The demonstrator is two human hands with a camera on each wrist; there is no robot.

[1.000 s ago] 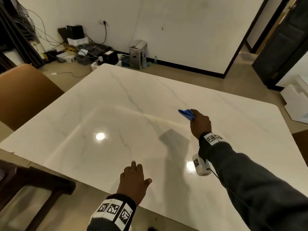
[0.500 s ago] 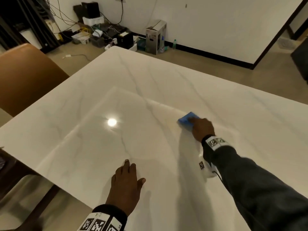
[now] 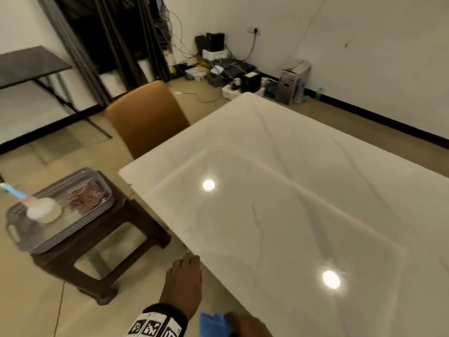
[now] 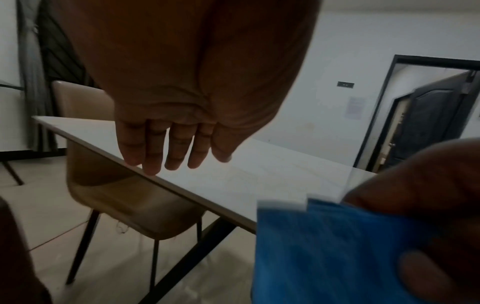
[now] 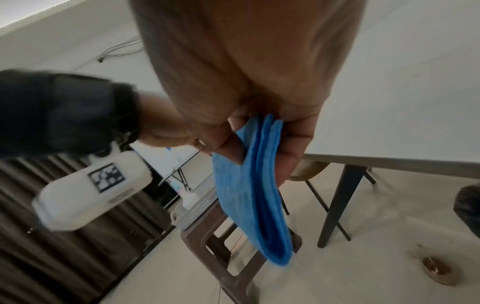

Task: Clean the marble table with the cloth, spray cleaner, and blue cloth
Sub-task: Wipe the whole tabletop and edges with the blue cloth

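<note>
The white marble table (image 3: 303, 181) fills the right of the head view. My left hand (image 3: 185, 266) hovers at its near left edge with straight fingers (image 4: 168, 152) and holds nothing. At the bottom edge, my right hand (image 3: 245, 323) pinches the folded blue cloth (image 3: 211, 323), which hangs down off the table (image 5: 254, 195). A white spray bottle (image 3: 41, 209) and a dark patterned cloth (image 3: 86, 200) lie in a grey tray (image 3: 80, 227) to the left.
The tray rests on a dark wooden stool (image 3: 104, 242) beside the table's left corner. A tan chair (image 3: 145, 117) stands against the table's left side. A black folding table (image 3: 29, 64) stands far left. Cables and boxes (image 3: 230, 74) line the far wall.
My right hand has pulled the blue cloth from the middle of the table back to the near edge. My left hand has slid off the tabletop. The head view has swung left.
</note>
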